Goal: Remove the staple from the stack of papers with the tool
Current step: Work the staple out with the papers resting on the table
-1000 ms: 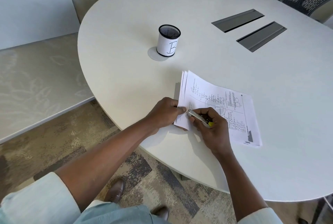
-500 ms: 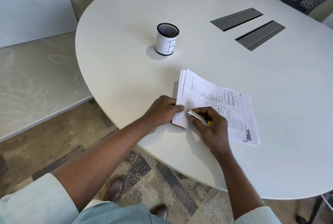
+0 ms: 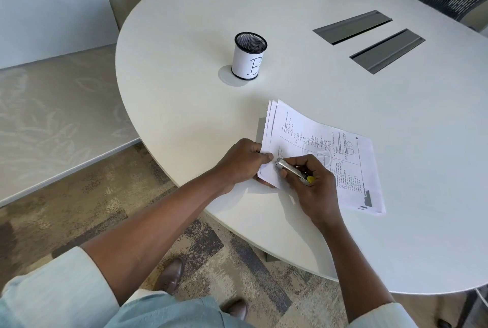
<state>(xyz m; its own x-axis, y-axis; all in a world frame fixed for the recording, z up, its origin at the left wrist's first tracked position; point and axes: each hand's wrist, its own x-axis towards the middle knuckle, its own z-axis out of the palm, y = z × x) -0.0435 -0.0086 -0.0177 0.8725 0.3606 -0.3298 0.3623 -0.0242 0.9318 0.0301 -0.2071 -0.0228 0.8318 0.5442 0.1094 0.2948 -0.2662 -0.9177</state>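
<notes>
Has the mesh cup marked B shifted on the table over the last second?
No. The mesh cup keeps its place relative to the two grey slots and the table edge; only the head camera drifted.

White papers (image 3: 303,127) printed black, silver tool (image 3: 290,169) tipped yellow, black mesh cup (image 3: 249,57) wrapped white.

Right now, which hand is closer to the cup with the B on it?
The left hand. It sits at the papers' near corner, nearly straight below the cup. The right hand, holding the tool, is lower and further right.
</notes>
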